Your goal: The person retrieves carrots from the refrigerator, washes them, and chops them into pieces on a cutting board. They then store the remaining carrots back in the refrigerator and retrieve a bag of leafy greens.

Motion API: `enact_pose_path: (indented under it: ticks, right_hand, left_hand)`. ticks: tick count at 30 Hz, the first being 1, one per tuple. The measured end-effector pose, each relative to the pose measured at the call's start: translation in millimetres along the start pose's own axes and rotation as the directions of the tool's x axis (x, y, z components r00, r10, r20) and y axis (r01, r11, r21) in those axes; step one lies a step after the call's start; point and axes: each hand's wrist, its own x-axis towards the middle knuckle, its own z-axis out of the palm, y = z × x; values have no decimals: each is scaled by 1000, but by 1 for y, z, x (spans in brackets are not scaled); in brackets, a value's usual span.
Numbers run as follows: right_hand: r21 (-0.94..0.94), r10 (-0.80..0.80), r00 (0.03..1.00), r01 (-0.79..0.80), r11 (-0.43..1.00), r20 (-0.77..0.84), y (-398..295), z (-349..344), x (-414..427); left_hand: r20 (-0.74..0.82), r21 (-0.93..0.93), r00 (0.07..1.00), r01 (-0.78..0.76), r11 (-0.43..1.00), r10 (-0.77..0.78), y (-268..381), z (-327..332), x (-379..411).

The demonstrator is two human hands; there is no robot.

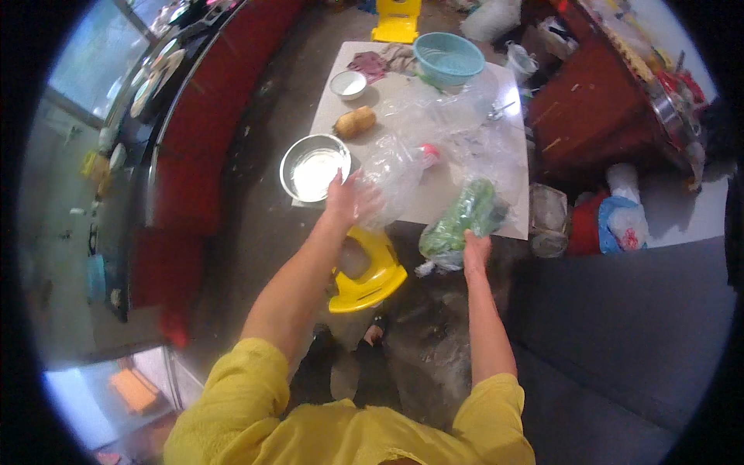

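Observation:
My right hand (477, 249) grips a clear plastic bag of green leafy vegetables (462, 221) at the table's near right edge. My left hand (349, 197) is by a crumpled clear plastic bag (390, 180); its fingers are blurred, and whether they hold the bag is unclear. Just left of that hand, a metal bowl (317, 171) with white powder inside stands at the table's near left corner. Behind the bowl lies a brown root vegetable or similar item (355, 122). A small white bowl (348, 85) with white contents is farther back. Something red (430, 153) shows beside the crumpled bag.
On the pale table (418, 203) are more clear bags (436, 113), a light blue plastic basket (449, 57) and cloths (369, 65). A yellow plastic chair (372, 279) stands before me, another (396, 20) beyond the table. Red cabinets (197, 116) run along the left.

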Motion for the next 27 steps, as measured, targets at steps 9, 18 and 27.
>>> enact_pose_path:
  ticks: [9,18,27]
  right_hand:
    - [-186,58,984,-26,982,171,-13,50,47]
    - [-139,9,999,-3,990,43,30,62,35]
    - [146,282,940,-311,939,192,2,15,-84]
  left_hand:
    - [54,33,998,-41,999,39,7,-104,-68]
    - [-520,-171,853,-47,984,-50,-23,-347,-200]
    - [-719,-47,695,-75,996,19,35,-448,-244]
